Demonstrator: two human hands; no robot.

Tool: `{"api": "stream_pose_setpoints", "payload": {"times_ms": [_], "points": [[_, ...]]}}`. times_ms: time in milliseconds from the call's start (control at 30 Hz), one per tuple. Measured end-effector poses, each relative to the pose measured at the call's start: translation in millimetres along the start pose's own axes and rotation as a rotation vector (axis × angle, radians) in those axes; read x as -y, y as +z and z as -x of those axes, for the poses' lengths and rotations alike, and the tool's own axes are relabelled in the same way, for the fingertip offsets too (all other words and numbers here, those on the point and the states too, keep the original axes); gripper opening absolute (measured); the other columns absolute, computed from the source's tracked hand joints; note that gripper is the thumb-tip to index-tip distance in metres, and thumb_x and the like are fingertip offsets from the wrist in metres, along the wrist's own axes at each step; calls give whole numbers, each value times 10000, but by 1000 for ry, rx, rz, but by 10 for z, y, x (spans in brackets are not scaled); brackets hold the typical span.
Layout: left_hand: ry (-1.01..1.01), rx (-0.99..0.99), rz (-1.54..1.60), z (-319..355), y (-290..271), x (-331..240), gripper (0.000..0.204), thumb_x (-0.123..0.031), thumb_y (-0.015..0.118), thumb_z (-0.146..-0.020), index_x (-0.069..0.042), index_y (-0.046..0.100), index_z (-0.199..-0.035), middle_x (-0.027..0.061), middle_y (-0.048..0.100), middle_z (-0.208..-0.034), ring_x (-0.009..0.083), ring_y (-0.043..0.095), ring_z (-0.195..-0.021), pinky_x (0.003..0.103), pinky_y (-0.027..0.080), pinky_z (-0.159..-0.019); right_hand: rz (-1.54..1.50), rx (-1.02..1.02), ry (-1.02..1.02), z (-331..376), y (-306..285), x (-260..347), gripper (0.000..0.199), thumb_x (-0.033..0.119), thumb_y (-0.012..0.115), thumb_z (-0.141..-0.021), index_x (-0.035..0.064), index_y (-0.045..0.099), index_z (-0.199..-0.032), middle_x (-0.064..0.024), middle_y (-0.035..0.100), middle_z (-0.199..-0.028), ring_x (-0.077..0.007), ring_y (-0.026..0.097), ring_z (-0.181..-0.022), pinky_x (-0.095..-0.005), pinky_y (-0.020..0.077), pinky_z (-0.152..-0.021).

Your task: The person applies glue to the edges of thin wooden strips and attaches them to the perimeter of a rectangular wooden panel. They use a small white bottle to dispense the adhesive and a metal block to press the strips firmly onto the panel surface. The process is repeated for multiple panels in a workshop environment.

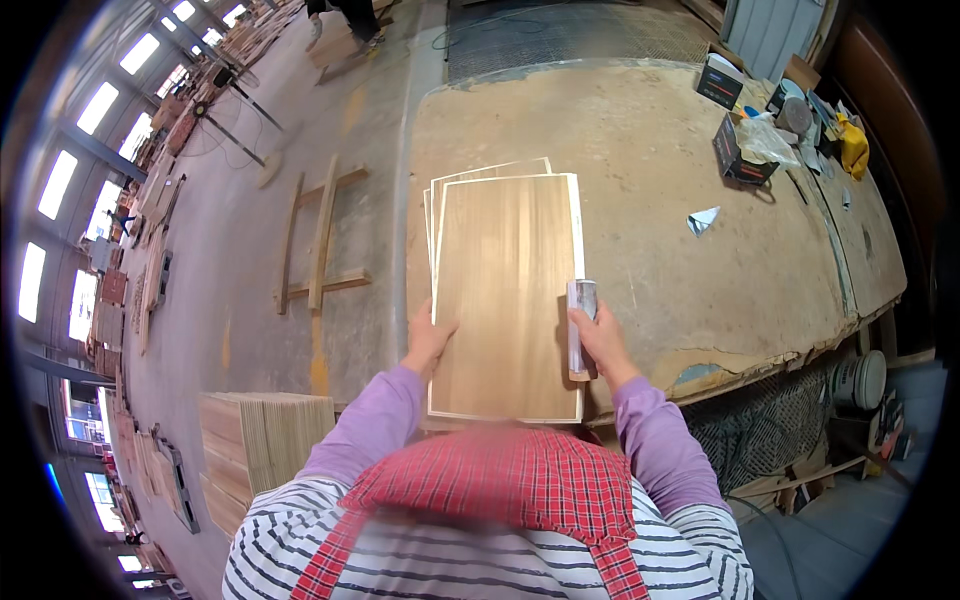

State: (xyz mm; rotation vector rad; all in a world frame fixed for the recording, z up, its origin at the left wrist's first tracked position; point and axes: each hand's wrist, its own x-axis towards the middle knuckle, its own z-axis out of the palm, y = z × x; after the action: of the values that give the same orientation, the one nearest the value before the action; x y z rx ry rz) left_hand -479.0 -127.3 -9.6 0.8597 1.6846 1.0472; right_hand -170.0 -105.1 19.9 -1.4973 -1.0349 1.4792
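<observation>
Two hands show from here: with the wooden panel (508, 285) at mid-dial, I'd steady it with the left hand (428, 338) at eight o'clock, fingertips hidden, and keep the silver tool (574, 345), gripped by the right hand (602, 342) at four, flush alongside.

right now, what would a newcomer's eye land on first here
Probably the pale-edged rectangular wooden panel at centre, the left hand on its left edge. At its right edge, the right hand holds a silvery oblong tool. A bright red checked fabric apron fills the lower middle.
</observation>
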Motion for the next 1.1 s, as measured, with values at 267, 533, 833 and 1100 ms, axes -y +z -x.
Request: {"api": "stream_pose_setpoints", "payload": {"times_ms": [267, 533, 833, 1100], "points": [[-39, -97, 83, 27, -202, 24, 641, 25, 671, -798, -5, 315, -1329, 155, 599, -1142, 234, 592, -1036, 360, 520, -850, 169, 53, -196, -327, 290, 79, 424, 290, 630, -822, -23, 568, -1102, -132, 639, -939, -208, 609, -850, -351, 484, -756], [-193, -178, 179, -9, -186, -154, 666, 24, 653, -815, -54, 297, -1372, 187, 578, -1144, 280, 611, -993, 417, 542, -789, 364, 65, -165, -547, 478, 209, 540, 343, 639, -772, -53, 561, -1131, -247, 634, -1015, -368, 611, -963, -423, 489, -825], [287, -452, -1016, -73, -204, -267, 696, -169, 666, -812, -109, 317, -1411, 201, 498, -1271, 350, 458, -1217, 508, 368, -1002, 74, -142, -68, -386, -342, -44, 509, 356, 593, -910, 22, 470, -1274, -109, 592, -1087, -184, 563, -965, -340, 459, -848], [807, -46, -938, -70, 796, -424, 552, -226, 644, -812, -86, 474, -1318, 199, 424, -1385, 370, 393, -1274, 474, 303, -1051, 441, -193, -158, 103, -797, -421, 534, 335, 617, -877, -24, 448, -1235, -240, 595, -1081, -376, 592, -980, -422, 452, -857]]}}
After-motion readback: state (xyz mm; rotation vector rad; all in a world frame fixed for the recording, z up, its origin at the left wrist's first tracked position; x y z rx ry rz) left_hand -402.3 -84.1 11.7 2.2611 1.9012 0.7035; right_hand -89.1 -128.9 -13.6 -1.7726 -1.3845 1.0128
